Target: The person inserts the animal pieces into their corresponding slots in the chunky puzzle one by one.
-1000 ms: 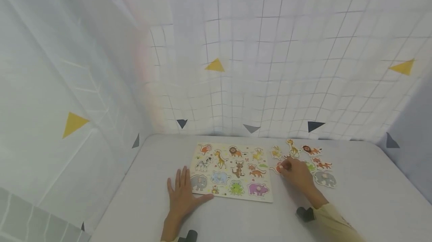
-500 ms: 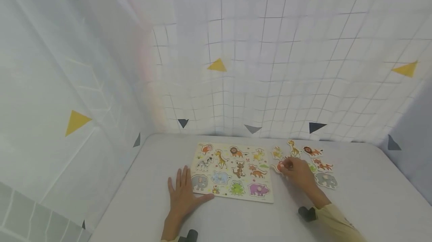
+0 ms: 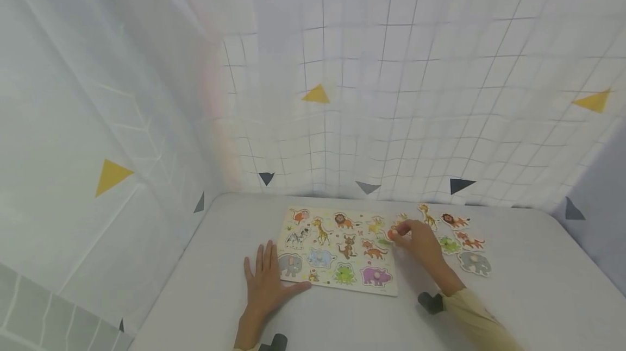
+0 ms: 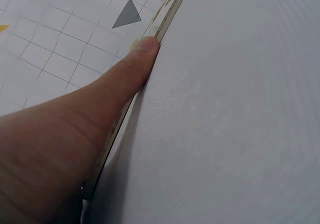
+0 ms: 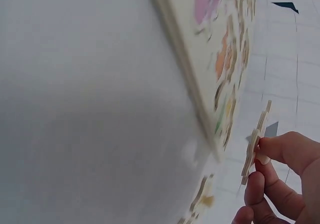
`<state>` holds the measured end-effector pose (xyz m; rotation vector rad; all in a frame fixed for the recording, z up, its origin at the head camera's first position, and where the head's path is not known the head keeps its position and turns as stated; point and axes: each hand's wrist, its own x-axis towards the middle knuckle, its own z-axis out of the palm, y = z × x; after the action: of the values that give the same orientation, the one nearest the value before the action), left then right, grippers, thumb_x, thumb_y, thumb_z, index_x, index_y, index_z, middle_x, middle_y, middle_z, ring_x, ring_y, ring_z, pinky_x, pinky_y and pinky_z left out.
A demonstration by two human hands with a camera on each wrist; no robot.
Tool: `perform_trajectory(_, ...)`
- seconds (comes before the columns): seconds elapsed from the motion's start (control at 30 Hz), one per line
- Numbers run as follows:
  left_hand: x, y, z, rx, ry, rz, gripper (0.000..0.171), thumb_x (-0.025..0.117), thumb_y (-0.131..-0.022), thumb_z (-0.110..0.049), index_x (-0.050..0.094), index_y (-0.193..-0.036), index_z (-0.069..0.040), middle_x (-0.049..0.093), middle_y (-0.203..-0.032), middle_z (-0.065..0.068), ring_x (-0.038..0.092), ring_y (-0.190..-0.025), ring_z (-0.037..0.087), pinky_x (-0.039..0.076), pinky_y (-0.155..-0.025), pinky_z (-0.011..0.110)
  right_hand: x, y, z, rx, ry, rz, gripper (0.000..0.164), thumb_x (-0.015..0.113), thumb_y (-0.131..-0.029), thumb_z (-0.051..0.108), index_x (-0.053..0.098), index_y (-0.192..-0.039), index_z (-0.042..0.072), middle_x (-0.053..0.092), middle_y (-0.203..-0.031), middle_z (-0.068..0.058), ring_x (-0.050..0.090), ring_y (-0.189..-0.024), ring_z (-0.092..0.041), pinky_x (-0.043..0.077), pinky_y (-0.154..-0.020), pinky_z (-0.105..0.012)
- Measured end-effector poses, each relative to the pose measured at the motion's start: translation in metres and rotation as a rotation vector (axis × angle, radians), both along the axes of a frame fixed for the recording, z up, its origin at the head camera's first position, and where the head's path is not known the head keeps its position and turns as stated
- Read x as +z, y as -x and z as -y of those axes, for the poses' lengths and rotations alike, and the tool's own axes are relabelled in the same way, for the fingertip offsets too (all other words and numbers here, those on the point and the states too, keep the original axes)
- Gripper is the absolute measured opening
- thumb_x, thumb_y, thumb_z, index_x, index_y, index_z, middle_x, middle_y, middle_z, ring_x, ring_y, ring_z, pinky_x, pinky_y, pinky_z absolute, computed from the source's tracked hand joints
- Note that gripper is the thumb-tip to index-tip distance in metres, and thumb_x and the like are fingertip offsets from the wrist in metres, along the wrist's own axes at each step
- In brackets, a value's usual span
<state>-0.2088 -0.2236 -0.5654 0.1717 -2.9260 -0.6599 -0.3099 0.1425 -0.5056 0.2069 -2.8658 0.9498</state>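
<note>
My right hand pinches an orange-red monkey puzzle piece by its knob, over the board's right edge. In the right wrist view the piece is seen edge-on, lifted between thumb and fingers. The animal peg puzzle board lies flat on the table. Spread out at its left near corner is my left hand, its thumb along the board's near edge. A purple hippo piece with a knob sits in the board, and so does a blue animal piece.
Loose pieces lie right of the board: a giraffe, a lion, a tiger, a frog and an elephant. A yellowish piece is partly hidden behind my right hand. White sheeting rises behind the table.
My right hand has lifted the monkey piece off the table and moved it left to the board's edge. The frog piece shows more fully now. My left hand stays in place.
</note>
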Motion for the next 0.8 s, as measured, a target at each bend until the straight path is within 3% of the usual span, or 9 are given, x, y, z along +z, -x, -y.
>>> perform_trajectory(0.2, 0.002, -0.001, 0.000, -0.006, -0.014, -0.012, 0.138, 0.074, -0.063, -0.084, 0.023, -0.163, -0.003, 0.020, -0.173, 0.017, 0.015, -0.161, 0.042, 0.001, -0.127, 0.071, 0.003, 0.003, 0.026, 0.018, -0.008, -0.017, 0.022, 0.075, -0.092, 0.025, 0.072, -0.094, 0.004, 0.074, -0.096, -0.014, 0.064, -0.088, -0.025, 0.050, -0.073, -0.035)
perform_trajectory(0.47, 0.004, -0.003, 0.002, 0.003, -0.031, -0.008, 0.138, 0.076, -0.062, -0.083, 0.023, -0.163, -0.003, 0.021, -0.173, 0.017, 0.015, -0.161, 0.042, 0.000, -0.127, 0.071, 0.008, 0.002, 0.057, 0.073, 0.046, -0.053, 0.015, 0.076, -0.091, 0.021, 0.071, -0.091, 0.006, 0.073, -0.093, -0.011, 0.062, -0.082, -0.021, 0.048, -0.067, -0.028)
perform_trajectory(0.67, 0.004, -0.004, 0.001, 0.001, -0.032, -0.019, 0.138, 0.077, -0.063, -0.081, 0.024, -0.162, -0.002, 0.022, -0.172, 0.017, 0.015, -0.161, 0.043, 0.001, -0.127, 0.071, 0.014, 0.006, 0.077, 0.116, 0.024, -0.086, 0.014, 0.074, -0.091, 0.021, 0.071, -0.090, 0.008, 0.073, -0.094, -0.010, 0.067, -0.092, -0.028, 0.055, -0.079, -0.039)
perform_trajectory(0.8, 0.005, -0.004, 0.000, -0.005, -0.042, -0.021, 0.138, 0.076, -0.062, -0.082, 0.025, -0.162, -0.001, 0.022, -0.172, 0.018, 0.016, -0.160, 0.043, 0.000, -0.127, 0.071, 0.018, 0.009, 0.091, 0.138, 0.039, -0.066, 0.015, 0.075, -0.092, 0.023, 0.070, -0.091, 0.008, 0.072, -0.095, -0.009, 0.066, -0.091, -0.027, 0.054, -0.075, -0.038)
